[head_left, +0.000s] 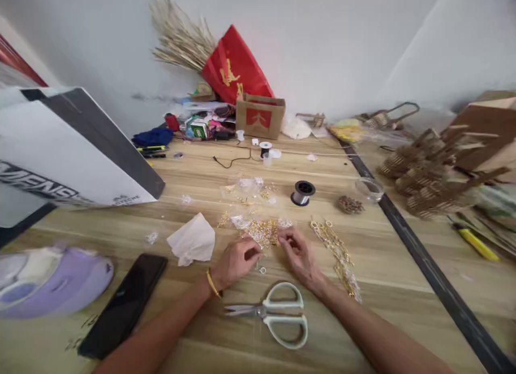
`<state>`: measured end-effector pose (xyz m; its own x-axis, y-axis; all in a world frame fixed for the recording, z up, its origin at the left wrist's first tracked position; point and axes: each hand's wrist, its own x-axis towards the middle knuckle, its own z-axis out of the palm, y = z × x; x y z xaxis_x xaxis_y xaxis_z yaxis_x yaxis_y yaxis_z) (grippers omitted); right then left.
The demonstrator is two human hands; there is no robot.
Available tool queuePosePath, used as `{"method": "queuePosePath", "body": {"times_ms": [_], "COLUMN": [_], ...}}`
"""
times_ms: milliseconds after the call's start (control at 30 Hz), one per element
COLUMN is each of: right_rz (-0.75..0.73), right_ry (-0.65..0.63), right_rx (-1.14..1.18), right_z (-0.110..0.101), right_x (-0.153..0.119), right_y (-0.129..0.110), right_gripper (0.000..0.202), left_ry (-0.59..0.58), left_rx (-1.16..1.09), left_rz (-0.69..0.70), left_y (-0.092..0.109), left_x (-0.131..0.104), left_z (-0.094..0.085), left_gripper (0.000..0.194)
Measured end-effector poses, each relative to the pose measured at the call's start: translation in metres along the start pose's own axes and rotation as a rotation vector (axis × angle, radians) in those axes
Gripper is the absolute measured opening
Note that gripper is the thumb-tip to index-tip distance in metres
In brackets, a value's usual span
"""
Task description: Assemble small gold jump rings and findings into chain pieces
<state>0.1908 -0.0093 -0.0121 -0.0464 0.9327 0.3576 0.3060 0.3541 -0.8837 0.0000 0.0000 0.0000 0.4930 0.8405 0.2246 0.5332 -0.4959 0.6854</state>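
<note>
Wood-grain table (pixel 403 309), seen from above the worker's two bare forearms. Both hands at the middle, either side of a loose pile of gold and silver beads (pixel 261 231).

Left hand (pixel 237 260): at the near left edge of the pile, palm down, fingers curled, thumb and forefinger drawn close. Cannot tell whether they pinch anything; a thin, faint line shows just below the fingertips. Yellow bracelet (pixel 213 283) on that wrist. Small pale ring (pixel 263 270) lies on the wood just beside these fingertips, toward the scissors.

Right hand (pixel 299 256): at the pile's right edge, fingers bent, fingertips at the beads. Too small and blurred to tell if a bead is held.

Scissors (pixel 262 310) with pale green handles lie nearer the body, between the forearms, blades pointing left. Gold-and-silver beaded strands (pixel 337 253) stretch out right of the right hand, their near end close to the forearm.

Beyond the pile: more small beads in clear packets (pixel 250 187), then a black spool (pixel 303 193) of silvery wire. Farther right, a heap of mixed dark beads (pixel 350 205) beside a clear round container (pixel 369 188).

Left side: crumpled paper napkin (pixel 192 239), black phone (pixel 123 304) lying aslant. Back: kraft paper bag (pixel 260 117) before a red bag (pixel 237 67).
</note>
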Motion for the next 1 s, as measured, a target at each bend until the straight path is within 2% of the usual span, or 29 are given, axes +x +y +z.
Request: {"method": "queuePosePath", "body": {"times_ms": [133,300,433,700,1000], "right_rz": [-0.006,-0.012,-0.011,-0.014,-0.013], "right_ry": [0.000,-0.001,-0.008,-0.004,-0.013], "right_rx": [-0.012,-0.014,-0.017,-0.026,-0.036], "right_z": [-0.0013,-0.0017,-0.0017,-0.0014,-0.0018], "right_x": [-0.0021,-0.0024,-0.0021,-0.0018,-0.0016], "right_y": [0.0000,-0.0003,-0.0002,0.0016,0.0001], "right_gripper": [0.012,0.012,0.012,0.013,0.013], "left_ry": [0.009,0.021,0.004,-0.030,-0.043], "left_rx": [0.002,-0.011,0.038,0.149,0.157], "left_rz": [0.004,0.096,0.144,0.141,0.118], "left_y": [0.0013,0.0018,0.0037,0.0050,0.0031], "left_x": [-0.0014,-0.0007,-0.0006,-0.0018,-0.0019], "left_z": [-0.0003,0.0014,0.0027,0.0024,0.0032], "left_gripper": [0.006,0.013,0.011,0.006,0.012]}}
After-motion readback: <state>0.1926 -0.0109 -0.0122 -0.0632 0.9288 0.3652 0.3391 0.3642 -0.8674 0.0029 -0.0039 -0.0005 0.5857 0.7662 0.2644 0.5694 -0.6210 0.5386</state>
